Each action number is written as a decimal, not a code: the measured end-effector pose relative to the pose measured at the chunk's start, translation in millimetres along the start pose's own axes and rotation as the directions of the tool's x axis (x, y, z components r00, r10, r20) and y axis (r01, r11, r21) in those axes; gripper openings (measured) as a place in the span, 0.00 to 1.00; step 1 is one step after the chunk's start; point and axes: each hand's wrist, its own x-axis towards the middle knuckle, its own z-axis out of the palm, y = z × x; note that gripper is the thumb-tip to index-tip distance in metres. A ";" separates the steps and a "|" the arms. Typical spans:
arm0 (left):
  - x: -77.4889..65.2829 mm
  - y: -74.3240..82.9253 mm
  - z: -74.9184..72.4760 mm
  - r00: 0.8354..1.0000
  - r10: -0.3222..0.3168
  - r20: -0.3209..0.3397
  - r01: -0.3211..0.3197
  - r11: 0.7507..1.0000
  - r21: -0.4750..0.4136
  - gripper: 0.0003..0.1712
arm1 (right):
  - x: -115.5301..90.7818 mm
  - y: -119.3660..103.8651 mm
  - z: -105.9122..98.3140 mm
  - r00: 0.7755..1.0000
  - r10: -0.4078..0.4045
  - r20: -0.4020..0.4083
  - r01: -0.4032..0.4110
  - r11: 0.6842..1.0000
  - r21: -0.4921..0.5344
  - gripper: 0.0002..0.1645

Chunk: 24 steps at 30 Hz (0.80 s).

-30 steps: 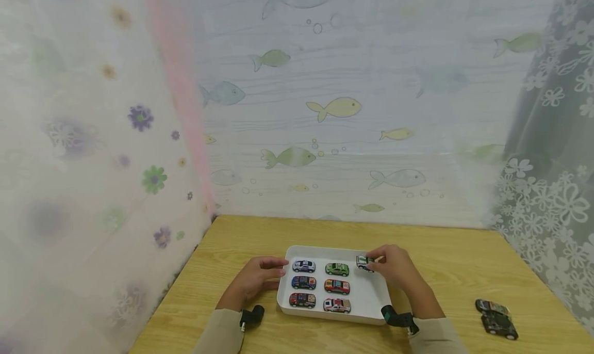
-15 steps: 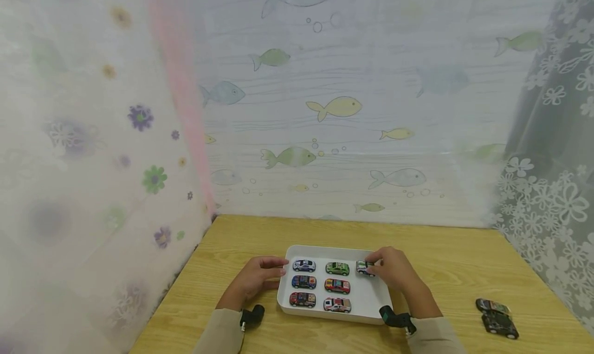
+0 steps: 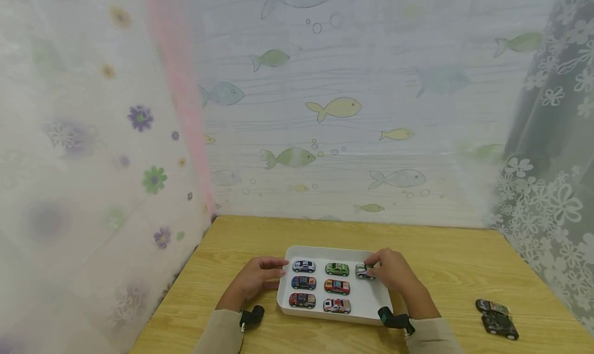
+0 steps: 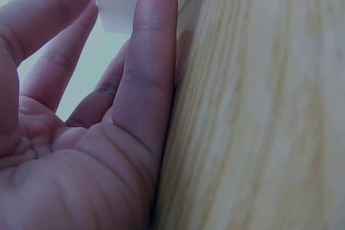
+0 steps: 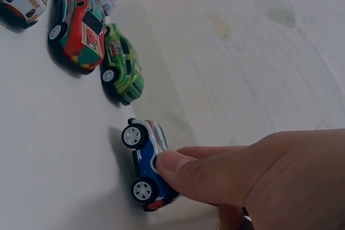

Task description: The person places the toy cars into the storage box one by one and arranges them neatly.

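My right hand point(image 3: 394, 272) pinches a small toy car point(image 5: 144, 157), blue and white with red at one end, between thumb and fingers. That car is at the back right of a white tray point(image 3: 331, 317), close over its floor in the right wrist view. My left hand point(image 3: 254, 280) touches the tray's left side with its fingertips, fingers mostly straight and little finger side along the table in the left wrist view. Two columns of toy cars fill the tray's left and middle, among them a green car point(image 3: 337, 269), a red and yellow car point(image 3: 337, 287) and a white and red car point(image 3: 337, 306).
Two dark toy cars, one with a patterned top point(image 3: 492, 307) and one black point(image 3: 498, 325), lie against each other on the wooden table point(image 3: 445, 251) at the right. A fish-print curtain point(image 3: 343, 153) hangs behind the table, with flowered sheets at both sides.
My right hand has brought the blue and white car slightly toward me and down in the tray, beside the green car. The left hand and the tray stay in place.
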 end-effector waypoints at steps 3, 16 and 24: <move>-0.1 -0.1 0.5 1.000 -0.002 0.000 0.002 1.000 -0.005 0.25 | -1.1 -0.8 0.1 1.000 0.000 -0.001 0.000 1.000 -0.007 0.10; -0.9 0.4 0.5 1.000 -0.001 0.005 0.001 1.000 -0.009 0.26 | 0.1 -0.1 2.2 1.000 0.010 0.003 -0.010 1.000 -0.003 0.11; -1.1 0.9 1.7 1.000 0.009 0.008 -0.009 1.000 -0.014 0.24 | 0.8 -0.2 3.0 1.000 0.025 -0.002 -0.025 1.000 0.003 0.10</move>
